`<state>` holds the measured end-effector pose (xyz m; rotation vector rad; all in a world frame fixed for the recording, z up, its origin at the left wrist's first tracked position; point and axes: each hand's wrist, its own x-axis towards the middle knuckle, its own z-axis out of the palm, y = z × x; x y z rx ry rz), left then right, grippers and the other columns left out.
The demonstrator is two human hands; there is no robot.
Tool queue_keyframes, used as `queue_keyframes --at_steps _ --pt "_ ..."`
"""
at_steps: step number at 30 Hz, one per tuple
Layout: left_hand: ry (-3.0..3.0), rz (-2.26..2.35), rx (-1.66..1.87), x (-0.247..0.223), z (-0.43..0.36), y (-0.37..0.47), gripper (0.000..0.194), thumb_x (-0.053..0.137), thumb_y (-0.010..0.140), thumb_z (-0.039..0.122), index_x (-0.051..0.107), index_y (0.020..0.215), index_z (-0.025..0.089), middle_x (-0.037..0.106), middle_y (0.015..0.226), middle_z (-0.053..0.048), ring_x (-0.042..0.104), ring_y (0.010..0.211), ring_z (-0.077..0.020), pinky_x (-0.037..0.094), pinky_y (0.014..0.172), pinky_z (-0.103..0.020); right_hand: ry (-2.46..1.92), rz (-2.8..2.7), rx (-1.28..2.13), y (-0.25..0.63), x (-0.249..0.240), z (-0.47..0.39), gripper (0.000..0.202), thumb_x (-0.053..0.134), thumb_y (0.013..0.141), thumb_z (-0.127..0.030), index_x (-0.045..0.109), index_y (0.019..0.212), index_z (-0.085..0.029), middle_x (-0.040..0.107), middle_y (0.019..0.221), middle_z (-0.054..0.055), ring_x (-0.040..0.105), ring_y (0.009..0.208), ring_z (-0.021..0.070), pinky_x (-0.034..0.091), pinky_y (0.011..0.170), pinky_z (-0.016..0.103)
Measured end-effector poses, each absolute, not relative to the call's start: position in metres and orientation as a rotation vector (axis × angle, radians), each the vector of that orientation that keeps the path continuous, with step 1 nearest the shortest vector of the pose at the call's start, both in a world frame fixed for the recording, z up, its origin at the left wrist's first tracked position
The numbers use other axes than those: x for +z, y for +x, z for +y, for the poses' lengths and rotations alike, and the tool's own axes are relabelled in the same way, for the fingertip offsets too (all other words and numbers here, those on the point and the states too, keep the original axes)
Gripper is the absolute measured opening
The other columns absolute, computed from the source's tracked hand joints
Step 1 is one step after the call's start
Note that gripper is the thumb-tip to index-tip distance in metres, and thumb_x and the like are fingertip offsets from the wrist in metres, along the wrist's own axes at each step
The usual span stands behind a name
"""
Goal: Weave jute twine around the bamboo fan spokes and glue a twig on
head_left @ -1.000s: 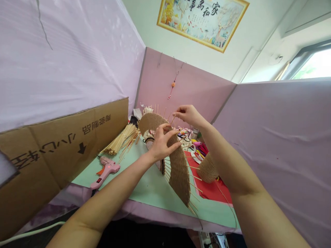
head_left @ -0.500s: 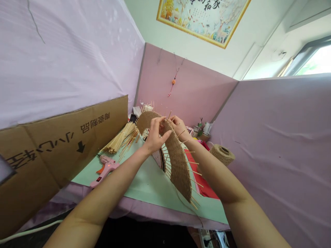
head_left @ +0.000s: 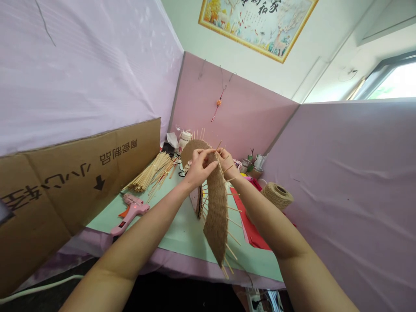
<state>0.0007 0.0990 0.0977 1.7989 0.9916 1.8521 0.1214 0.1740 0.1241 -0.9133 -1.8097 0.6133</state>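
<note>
A curved band of woven twine (head_left: 216, 212) arches over the table, with thin wooden sticks poking out along its outer edge. My left hand (head_left: 202, 167) grips the band near its top, thumb on the face and fingers at the edge. On the far side of that edge, my right hand (head_left: 226, 161) has its fingers closed at the rim, close to a stick; its fingertips are partly hidden behind the band. Beneath the arch, more sticks run to a round piece with a dark rim (head_left: 196, 201), partly covered by my left arm and the band.
A pink glue gun (head_left: 132, 212) lies at the left by a bundle of wooden sticks (head_left: 150, 173). Behind them stands a cardboard sheet (head_left: 81, 173). At the right are a twine roll (head_left: 277, 196) and red sheets (head_left: 251, 229). A white jar (head_left: 185, 141) stands at the back.
The woven band has turned in my hands, its lower end swinging left and toward me. Both hands have shifted slightly to the right along with it and keep their grip.
</note>
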Motion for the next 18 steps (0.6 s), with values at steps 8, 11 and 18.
queue_keyframes --at_steps 8,11,18 --pt "1.794 0.970 1.836 0.095 0.097 0.003 0.038 0.060 0.084 0.034 0.058 0.121 0.025 0.040 0.111 -0.006 0.050 0.103 -0.0184 0.049 0.088 -0.034 -0.879 -1.765 0.696 0.123 0.121 0.166 0.039 0.053 0.077 -0.061 0.041 0.075 -0.024 0.050 0.067 -0.002 0.050 0.068 0.0159 0.043 0.061 0.027" --pt "1.770 0.994 1.861 0.095 0.095 0.008 0.039 0.062 0.083 0.034 0.059 0.121 0.024 0.041 0.110 -0.007 0.050 0.102 -0.0193 0.049 0.087 -0.034 -0.828 -1.720 0.821 0.124 0.121 0.162 0.042 0.055 0.072 -0.064 0.040 0.076 -0.025 0.050 0.069 -0.003 0.050 0.065 0.0152 0.044 0.060 0.028" --pt "1.780 0.954 1.894 0.089 0.092 0.013 0.043 0.058 0.086 0.031 0.055 0.128 0.025 0.039 0.112 -0.007 0.049 0.105 -0.0196 0.047 0.090 -0.034 -0.812 -1.654 0.932 0.126 0.121 0.158 0.043 0.060 0.068 -0.062 0.040 0.075 -0.024 0.048 0.067 -0.004 0.048 0.061 0.0133 0.044 0.058 0.028"
